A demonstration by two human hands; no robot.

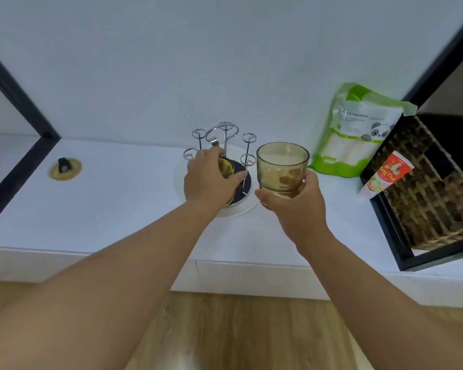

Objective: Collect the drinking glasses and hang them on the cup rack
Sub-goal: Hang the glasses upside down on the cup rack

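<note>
Over the cup rack (223,145), the left hand (208,180) grips one amber glass (226,167), the right hand (296,206) another glass (282,169); crowding could clink them or tip the rack.

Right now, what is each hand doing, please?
Left hand: closed on an amber glass at the cup rack.
Right hand: closed on a second amber glass, upright.
</note>
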